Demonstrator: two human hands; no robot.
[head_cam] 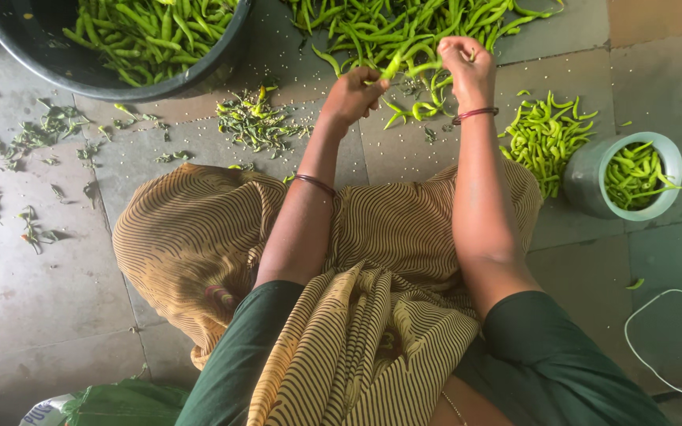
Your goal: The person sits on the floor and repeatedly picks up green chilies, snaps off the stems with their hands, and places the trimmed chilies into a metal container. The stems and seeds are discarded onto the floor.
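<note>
Left hand (354,93) — grip closed on one end of a green chilli (401,65); right hand (467,65) — grip closed on the other end, just above the floor. Beyond lies the loose chilli heap (404,28); far left, a black tub (49,63) of chillies.

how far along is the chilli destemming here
Done: the black round tub and grey metal pot hold green chillies, and plucked stems litter the stone floor. In hand: both hands, left and right, work one long green chilli. Left: the large loose pile ahead, plus a smaller heap beside the pot.
</note>
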